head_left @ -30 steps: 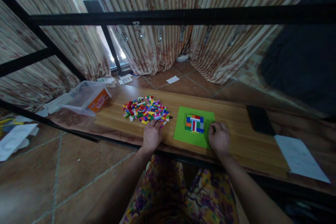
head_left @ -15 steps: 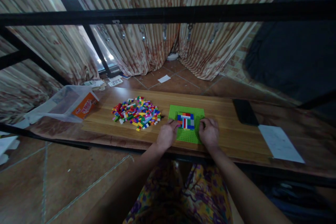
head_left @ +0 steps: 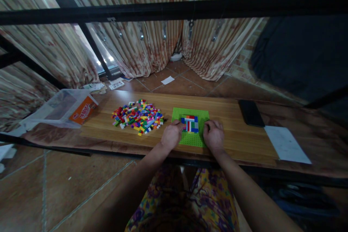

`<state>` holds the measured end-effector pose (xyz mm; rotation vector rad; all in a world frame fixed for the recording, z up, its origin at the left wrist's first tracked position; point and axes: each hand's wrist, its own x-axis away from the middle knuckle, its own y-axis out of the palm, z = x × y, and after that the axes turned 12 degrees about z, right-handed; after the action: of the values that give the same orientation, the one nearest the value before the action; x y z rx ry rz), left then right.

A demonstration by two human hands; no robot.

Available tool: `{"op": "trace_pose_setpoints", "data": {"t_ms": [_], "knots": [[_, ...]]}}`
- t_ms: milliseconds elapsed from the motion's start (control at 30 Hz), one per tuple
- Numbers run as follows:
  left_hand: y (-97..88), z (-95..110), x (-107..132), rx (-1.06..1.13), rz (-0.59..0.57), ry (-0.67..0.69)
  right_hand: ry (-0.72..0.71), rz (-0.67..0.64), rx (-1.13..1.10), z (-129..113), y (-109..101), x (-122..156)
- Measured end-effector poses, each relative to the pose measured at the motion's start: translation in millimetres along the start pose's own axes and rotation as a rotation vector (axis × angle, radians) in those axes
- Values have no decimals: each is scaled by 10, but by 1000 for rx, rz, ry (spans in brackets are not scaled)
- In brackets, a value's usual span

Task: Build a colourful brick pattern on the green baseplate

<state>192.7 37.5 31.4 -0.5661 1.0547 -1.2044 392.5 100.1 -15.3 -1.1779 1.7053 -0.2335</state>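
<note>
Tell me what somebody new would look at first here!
Probably the heap of colourful bricks, spread on the wooden board left of centre. Then the bright green baseplate, between the left hand and right hand, with a multicoloured brick patch on it. At the far left, the clear box's orange label stands out too.

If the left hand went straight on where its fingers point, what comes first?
The left hand would probably meet the multicoloured brick build on the green baseplate; its fingertips are at the build's left edge, though whether they touch is unclear.
</note>
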Motion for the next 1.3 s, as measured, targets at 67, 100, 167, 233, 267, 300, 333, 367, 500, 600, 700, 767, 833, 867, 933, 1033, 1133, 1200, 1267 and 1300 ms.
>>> {"op": "trace_pose_setpoints", "data": {"t_ms": [67, 100, 167, 233, 267, 300, 333, 367, 500, 600, 700, 767, 833, 867, 933, 1033, 1133, 1200, 1267, 1300], "knots": [[21, -5, 3, 11, 13, 8, 6, 0, 2, -6, -3, -2], [33, -7, 4, 28, 27, 3, 8, 2, 1, -9, -5, -2], [58, -7, 0, 70, 62, -22, 7, 8, -5, -13, -7, -1], [77, -3, -8, 107, 98, -62, 2, 13, -15, -12, -7, 0], [83, -1, -11, 120, 116, -84, 0, 15, -20, -10, -6, 1], [88, 1, -13, 128, 133, -105, -1, 17, -23, -8, -4, 2], [91, 2, -12, 132, 146, -121, -2, 17, -23, -5, -1, 3], [93, 2, -8, 132, 154, -130, -3, 17, -22, -2, 1, 4], [101, -10, 27, 113, 138, -79, -6, 9, -11, 3, 3, 0], [110, -9, 66, 45, 97, -14, 3, -9, -9, -1, -3, -6], [129, 17, 118, -70, 79, 39, 6, -8, -9, -4, -7, -7], [148, 38, 163, -119, 95, 62, 5, -2, -15, -3, -5, -5], [164, 52, 207, -138, 107, 67, 6, 1, -23, 1, 0, -3], [168, 56, 224, -140, 107, 66, 7, 0, -26, 3, 1, -2], [167, 60, 242, -138, 100, 65, 8, -6, -21, 6, 3, 0], [153, 63, 227, -122, 93, 65, 7, -12, -14, 7, 3, 3], [149, 71, 199, -116, 92, 64, 12, -10, -27, 4, 2, 5], [155, 74, 194, -128, 93, 61, 18, -5, -35, 0, 2, 5], [162, 75, 203, -141, 97, 54, 18, 2, -34, -4, 3, 3], [164, 74, 213, -142, 101, 47, 14, 2, -30, -5, 4, 3]]}}
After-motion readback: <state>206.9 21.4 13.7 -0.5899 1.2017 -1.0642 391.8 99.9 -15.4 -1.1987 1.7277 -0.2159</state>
